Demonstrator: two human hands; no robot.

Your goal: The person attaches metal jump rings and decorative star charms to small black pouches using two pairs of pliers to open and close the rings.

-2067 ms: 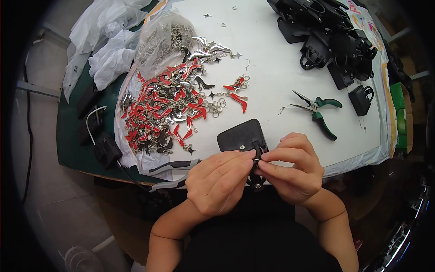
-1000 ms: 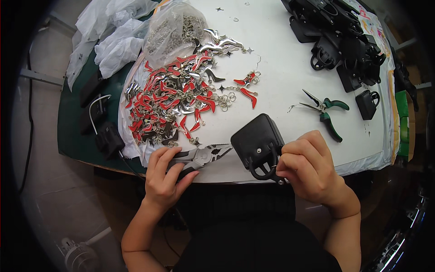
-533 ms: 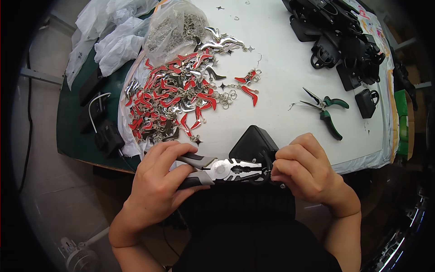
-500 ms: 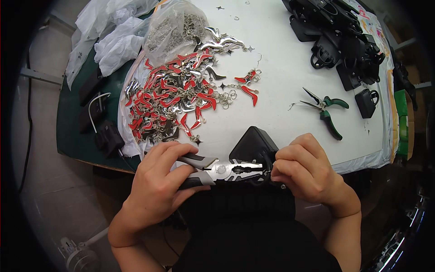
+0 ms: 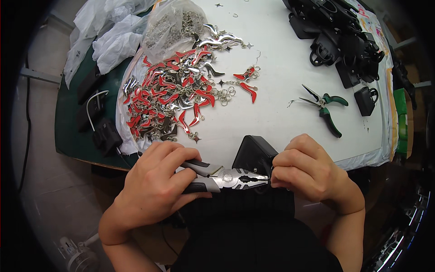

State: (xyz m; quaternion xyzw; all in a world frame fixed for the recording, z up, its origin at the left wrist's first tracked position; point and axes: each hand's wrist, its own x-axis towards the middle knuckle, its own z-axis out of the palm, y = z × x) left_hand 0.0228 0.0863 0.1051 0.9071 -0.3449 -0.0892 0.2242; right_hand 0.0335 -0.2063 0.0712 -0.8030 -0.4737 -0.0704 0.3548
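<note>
My left hand (image 5: pixel 158 181) is wrapped round the grey-and-black handles of a pair of combination pliers (image 5: pixel 231 179). Their steel jaws point right, and the tips meet the fingers of my right hand (image 5: pixel 310 172). That hand is closed in a pinch at the jaw tips; what sits between its fingers is hidden. Just behind the pliers, at the table's near edge, a small black box-shaped case (image 5: pixel 254 153) stands tilted, partly covered by the jaws and my right fingers. Left of it spreads a heap of red, black and silver high-heel-shoe charms (image 5: pixel 167 95) with rings and chains.
Green-handled long-nose pliers (image 5: pixel 324 106) lie spread on the white table (image 5: pixel 272 45). At the right are a small black case (image 5: pixel 366 100) and a pile of black cases with straps (image 5: pixel 337 45). A clear bag of metal rings (image 5: pixel 174 29) and crumpled white plastic (image 5: pixel 118 43) sit back left.
The combination pliers have shifted slightly right and down, and their jaws have come closer together. The black case by my hands has dropped a little. My right hand keeps its pinch.
</note>
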